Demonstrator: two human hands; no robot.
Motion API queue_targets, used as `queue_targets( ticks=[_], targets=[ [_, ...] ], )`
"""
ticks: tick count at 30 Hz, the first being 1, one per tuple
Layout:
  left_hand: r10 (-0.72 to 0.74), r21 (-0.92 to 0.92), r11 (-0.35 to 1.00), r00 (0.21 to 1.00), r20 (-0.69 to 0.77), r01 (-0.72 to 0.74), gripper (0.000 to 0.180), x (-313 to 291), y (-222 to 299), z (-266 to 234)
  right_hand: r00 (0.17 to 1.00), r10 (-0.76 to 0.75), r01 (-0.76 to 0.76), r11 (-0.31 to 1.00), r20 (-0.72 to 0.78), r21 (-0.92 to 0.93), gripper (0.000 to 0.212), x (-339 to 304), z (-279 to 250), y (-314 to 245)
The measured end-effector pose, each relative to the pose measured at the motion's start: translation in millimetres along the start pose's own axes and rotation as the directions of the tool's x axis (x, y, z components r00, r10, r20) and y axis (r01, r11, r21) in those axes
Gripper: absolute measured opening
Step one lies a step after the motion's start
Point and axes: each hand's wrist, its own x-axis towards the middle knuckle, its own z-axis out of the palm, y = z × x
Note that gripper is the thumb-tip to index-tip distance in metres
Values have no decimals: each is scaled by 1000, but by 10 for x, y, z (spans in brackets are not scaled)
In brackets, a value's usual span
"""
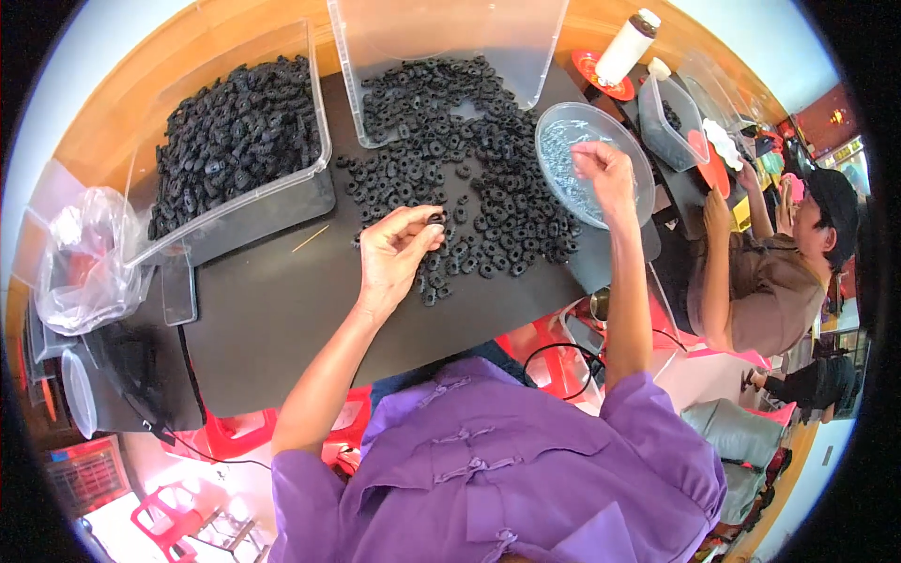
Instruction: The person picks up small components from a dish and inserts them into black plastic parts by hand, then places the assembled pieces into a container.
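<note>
My left hand (394, 255) pinches a small black plastic part (435, 220) between thumb and fingertips, above the near edge of a loose pile of similar black parts (413, 164). These parts look rounded, with holes through them. Over a round clear bowl (547, 174) to the right is my right hand (608, 178), its fingertips drawn together. Many small, thin, silvery pieces (563, 141) lie in the bowl; their exact kind is too small to tell. Whether the right fingertips hold one cannot be made out.
A clear bin (324, 155) heaped with black parts stands left; another clear bin (343, 56) is tipped at the back. A phone (178, 289), a thin stick (310, 238) and a plastic bag (89, 267) lie left. A white bottle (627, 47) and a co-worker (770, 281) are at right.
</note>
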Motion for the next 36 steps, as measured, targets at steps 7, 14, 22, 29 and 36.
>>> queue_targets(
  ticks=[7, 14, 22, 29, 36],
  targets=[
    [-22, 14, 1000, 1000, 15, 22, 16, 18, -72, -52, 954, -37, -122, 858, 297, 498, 11, -617, 859, -856],
    [-42, -9, 999, 998, 47, 43, 15, -4, -48, -23, 973, -172, 94, 902, 151, 422, 9, -874, 1228, -804],
    [-84, 16, 996, 992, 94, 82, 14, -24, -37, -32, 912, -409, 402, 905, 28, 140, 17, -989, 1251, -838],
    [-40, -4, 999, 998, 56, 41, 16, 8, 37, -35, 940, -332, 325, 941, -80, -95, 15, -837, 989, -722],
    [-41, -66, 997, 999, 22, 42, 18, 31, 1, -66, 929, -363, 337, 766, 63, -548, 10, -609, 1093, -557]
  ],
)
